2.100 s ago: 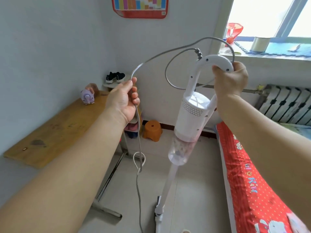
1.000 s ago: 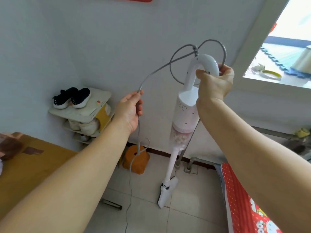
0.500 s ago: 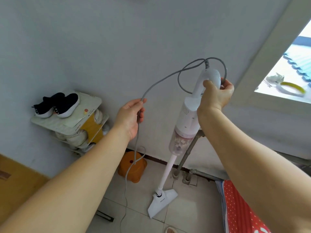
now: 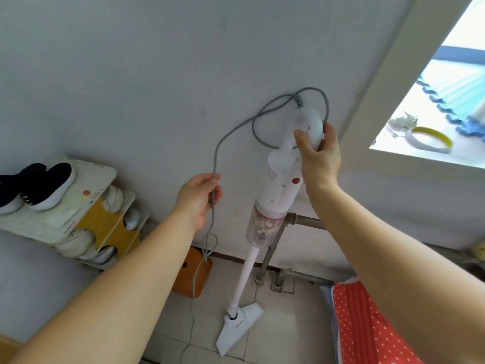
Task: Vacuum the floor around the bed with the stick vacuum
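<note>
The white stick vacuum (image 4: 278, 190) stands nearly upright in front of the far wall, its clear dust cup holding pale debris. Its floor head (image 4: 237, 328) rests on the tiled floor by the wall pipes. My right hand (image 4: 319, 156) grips the curved handle at the top. A grey power cord (image 4: 231, 130) loops off the handle and runs left and down. My left hand (image 4: 199, 198) holds that cord at mid height; below it the cord forms a small loop and trails to the floor. The corner of the bed, with a red dotted cover (image 4: 367, 327), shows at lower right.
A small shoe rack (image 4: 86, 206) with black shoes on top stands at the left wall. An orange stool (image 4: 194, 277) sits under my left hand. Metal heating pipes (image 4: 273, 261) run along the wall base. A window sill (image 4: 425, 151) is at upper right.
My view has swung from the bedside toward the wall corner. The vacuum has moved away from me toward the wall, its head now flat near the pipes. Both hands keep their holds.
</note>
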Motion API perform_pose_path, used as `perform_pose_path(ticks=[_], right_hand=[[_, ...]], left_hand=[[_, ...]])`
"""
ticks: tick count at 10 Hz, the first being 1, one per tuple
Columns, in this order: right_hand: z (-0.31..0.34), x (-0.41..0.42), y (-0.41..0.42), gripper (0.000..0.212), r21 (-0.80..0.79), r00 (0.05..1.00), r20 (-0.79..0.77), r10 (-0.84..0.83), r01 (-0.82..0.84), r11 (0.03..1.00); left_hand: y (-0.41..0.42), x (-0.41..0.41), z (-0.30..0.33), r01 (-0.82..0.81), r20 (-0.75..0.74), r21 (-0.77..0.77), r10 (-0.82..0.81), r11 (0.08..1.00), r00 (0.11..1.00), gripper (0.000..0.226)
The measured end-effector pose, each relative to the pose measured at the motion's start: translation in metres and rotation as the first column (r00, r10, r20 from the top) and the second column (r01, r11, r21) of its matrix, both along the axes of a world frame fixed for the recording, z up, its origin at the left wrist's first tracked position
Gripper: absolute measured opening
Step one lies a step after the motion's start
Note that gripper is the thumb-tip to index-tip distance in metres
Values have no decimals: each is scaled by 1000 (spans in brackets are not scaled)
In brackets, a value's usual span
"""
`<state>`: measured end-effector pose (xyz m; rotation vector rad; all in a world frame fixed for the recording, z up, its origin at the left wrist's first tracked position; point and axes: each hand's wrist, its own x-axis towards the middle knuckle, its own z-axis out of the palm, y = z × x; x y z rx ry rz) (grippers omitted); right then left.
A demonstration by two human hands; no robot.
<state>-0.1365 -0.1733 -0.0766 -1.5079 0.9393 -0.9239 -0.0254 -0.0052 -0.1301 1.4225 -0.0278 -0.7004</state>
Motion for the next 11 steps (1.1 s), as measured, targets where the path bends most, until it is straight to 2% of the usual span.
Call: perform_pose_path(ticks=[2,4,5,6,7,9,11], right_hand=[[-7,-5,-10,69,-23,1000,-13,-2,2,1000],[-12,-10,-21,95,-96,991,-116,-59,48,994],[-12,-10,-22,95,-95,990,-118,-71,60,994],[-13,-13,-24,67,-91,993,-111,-26,16,996],[-17,-17,-26,39,-153,987,-162,8,-33,988],[-20,-30,-27,31,-221,984,-160,78,-113,969],[-18,-39,-25,50,-246,985,-171,37,-79,966]], left_hand=[[-10,2,-29,74,-14,243,-73,967,997,19],[-13,2,-44,100,-56,357,-85,929,995,20],[-16,2,-47,131,-76,363,-111,923,991,26],[-20,-1,-47,181,-89,359,-159,916,983,31],[-25,-4,-45,208,-105,334,-183,919,978,33],[-27,-7,-38,221,-108,303,-197,927,974,31],[-25,-9,-29,199,-92,282,-180,938,979,30]])
